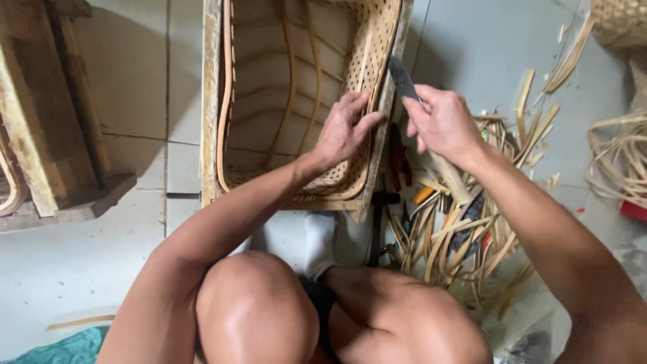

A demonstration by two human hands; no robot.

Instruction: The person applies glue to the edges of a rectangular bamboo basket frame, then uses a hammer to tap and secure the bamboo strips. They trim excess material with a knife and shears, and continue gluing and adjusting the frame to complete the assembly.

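Head view, looking down: nearest are the person's bare knees, with a white-socked foot [319,244] on the tiled floor [128,94] between them. Just beyond, a heap of split bamboo strips [458,236] lies on the floor to the right, with red-handled pliers [399,162] beside it. The left hand [345,131] lies flat, fingers spread, pressing on the right rim of a woven bamboo basket [296,101] set in a wooden frame [211,101]. The right hand [441,125] is closed around a knife [403,79], whose dark blade points up and left, touching the basket's rim. Farther right lie coiled strips [620,158].
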